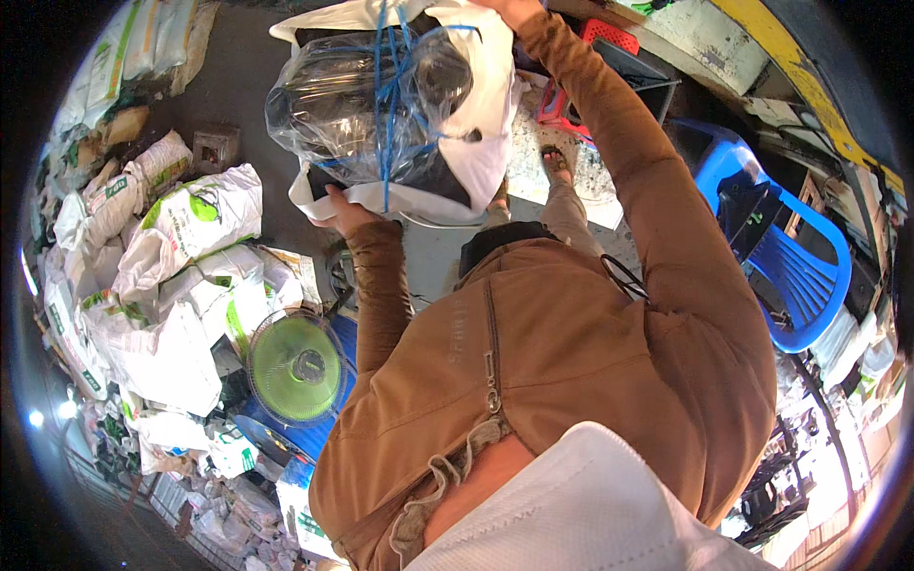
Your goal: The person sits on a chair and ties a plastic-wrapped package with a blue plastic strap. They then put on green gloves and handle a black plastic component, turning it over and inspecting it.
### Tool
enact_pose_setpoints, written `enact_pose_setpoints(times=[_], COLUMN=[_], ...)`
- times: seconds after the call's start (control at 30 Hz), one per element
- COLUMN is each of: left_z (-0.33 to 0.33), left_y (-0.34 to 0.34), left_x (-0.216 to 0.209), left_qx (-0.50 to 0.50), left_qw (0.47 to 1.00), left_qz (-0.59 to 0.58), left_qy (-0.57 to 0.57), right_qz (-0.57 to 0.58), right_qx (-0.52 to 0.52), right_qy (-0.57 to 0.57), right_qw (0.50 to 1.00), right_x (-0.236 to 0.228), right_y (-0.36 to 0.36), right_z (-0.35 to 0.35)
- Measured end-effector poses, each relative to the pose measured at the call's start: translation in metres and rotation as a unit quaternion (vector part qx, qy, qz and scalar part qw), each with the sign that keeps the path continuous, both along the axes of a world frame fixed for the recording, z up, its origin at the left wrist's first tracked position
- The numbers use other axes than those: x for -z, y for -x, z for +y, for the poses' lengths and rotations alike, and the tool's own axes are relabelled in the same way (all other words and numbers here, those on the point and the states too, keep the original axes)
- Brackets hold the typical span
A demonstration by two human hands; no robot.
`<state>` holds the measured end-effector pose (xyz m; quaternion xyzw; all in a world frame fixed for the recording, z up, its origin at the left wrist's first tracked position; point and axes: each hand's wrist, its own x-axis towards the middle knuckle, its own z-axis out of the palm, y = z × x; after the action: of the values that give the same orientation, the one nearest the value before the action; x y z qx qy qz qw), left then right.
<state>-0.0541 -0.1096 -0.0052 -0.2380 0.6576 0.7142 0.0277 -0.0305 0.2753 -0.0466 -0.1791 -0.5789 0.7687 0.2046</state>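
Holding the near rim of a white sack [490, 160], the left hand [354, 215] ends a bent arm [381, 285]. The right hand [519, 9], outstretched and cropped, touches the far corner; closure unclear. Between them, the supple sack cradles a dark, rounded bundle [333, 81] in glossy film [288, 119], crossed by blue cord [386, 143]. Leftward: crumpled bags [205, 214], wire-caged fan [295, 366].

To your left you see a heap of white sacks [164, 347], a squarish block [216, 148] near its far end, and a round fan [295, 366] with green blades just beside it; to your right you have a blue plastic chair [792, 274], with a yellow beam [795, 62] beyond it
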Motion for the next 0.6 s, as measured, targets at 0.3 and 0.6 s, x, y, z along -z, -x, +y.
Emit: enact_pose_setpoints(times=[0.3, 0.6], left_z=[0.005, -0.018], left_y=[-0.001, 0.004], left_x=[-0.005, -0.008], left_qx=[0.073, 0.183], left_qw=[0.996, 0.976], left_qz=[0.019, 0.105], left_qy=[0.044, 0.062], right_qz=[-0.119, -0.093], right_qx=[0.176, 0.229], right_qy=[-0.133, -0.072], right_qw=[0.968, 0.966], right_x=[-0.005, -0.026], right_y=[0.007, -0.052], right_z=[0.018, -0.031])
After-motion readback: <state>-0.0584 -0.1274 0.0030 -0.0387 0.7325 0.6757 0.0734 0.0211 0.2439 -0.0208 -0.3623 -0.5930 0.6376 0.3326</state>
